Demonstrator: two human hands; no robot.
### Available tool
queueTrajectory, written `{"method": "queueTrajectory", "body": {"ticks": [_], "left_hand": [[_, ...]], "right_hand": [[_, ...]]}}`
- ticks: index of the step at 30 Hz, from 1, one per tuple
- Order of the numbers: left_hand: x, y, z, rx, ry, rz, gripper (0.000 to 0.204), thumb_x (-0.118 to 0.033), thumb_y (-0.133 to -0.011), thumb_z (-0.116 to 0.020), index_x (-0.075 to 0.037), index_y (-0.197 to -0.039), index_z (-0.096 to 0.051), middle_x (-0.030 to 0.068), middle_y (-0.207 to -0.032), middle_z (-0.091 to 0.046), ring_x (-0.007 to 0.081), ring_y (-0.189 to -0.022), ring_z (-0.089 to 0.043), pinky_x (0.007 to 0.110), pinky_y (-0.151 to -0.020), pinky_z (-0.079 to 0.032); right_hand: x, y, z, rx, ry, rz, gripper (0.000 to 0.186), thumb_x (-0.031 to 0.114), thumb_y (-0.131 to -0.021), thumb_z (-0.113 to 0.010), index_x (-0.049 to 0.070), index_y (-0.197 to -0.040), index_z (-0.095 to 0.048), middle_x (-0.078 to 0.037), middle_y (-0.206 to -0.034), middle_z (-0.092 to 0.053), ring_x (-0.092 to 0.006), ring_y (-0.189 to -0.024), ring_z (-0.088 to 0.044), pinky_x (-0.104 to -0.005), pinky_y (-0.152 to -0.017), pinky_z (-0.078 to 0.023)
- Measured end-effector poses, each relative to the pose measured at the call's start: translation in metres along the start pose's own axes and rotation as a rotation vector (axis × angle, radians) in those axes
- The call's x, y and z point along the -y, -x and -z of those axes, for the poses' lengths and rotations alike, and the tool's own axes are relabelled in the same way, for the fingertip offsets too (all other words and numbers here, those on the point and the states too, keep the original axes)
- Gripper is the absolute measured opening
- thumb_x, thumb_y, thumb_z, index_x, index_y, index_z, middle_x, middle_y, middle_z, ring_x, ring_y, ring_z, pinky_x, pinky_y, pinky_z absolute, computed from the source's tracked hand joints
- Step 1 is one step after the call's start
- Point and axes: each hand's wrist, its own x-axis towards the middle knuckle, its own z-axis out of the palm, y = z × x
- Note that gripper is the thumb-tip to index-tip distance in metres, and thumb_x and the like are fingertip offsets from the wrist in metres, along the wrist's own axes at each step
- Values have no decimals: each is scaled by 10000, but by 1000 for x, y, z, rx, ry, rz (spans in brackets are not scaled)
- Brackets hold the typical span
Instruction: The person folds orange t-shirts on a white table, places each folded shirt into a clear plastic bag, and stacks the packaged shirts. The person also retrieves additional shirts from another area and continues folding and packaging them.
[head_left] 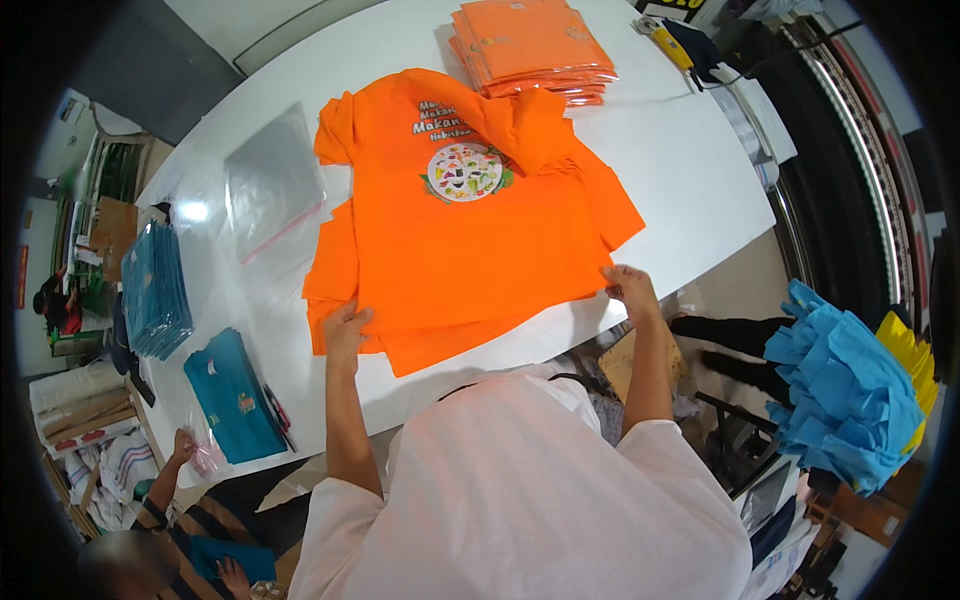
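Note:
An orange T-shirt (440, 262) with a round food picture on its front lies spread on the white table (690, 165). My left hand (345, 328) pinches the hem at its near left corner. At the near right corner, my right hand (628, 287) has the hem between thumb and fingers. More orange cloth (425, 355) shows from under the shirt along its left, right and near sides. The shirt's upper right part is rumpled and folded over, with a sleeve lying across it.
A stack of bagged orange shirts (535, 45) stands at the far edge. Clear plastic bags (270, 180) lie left of the shirt. Teal packs (155, 290) and a folded teal shirt (232, 395) are further left, beside a co-worker's hand (183, 446). Blue cloth (850, 390) is piled at right.

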Motion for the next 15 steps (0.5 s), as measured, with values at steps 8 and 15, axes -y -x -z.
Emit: {"method": "queueTrajectory", "body": {"ticks": [8, 15], "left_hand": [[33, -12, -8, -74, -50, -35, 164, -154, -915, -724, -12, -915, -642, 11, -849, -573, 124, -753, -512, 321, -642, -417], [28, -3, -25, -91, -278, -167, 389, -192, -901, -744, -47, -679, -460, -26, -686, -391, 118, -641, -362, 344, -586, -335]], "right_hand": [[-36, -12, 3, 31, 334, 37, 292, 345, -906, -742, 68, -869, -661, -13, -821, -579, -123, -725, -524, -285, -643, -413], [-28, -8, -19, 45, 387, 107, 295, 296, -878, -752, 52, -781, -618, 23, -739, -506, -101, -697, -479, -303, -597, -377]]}}
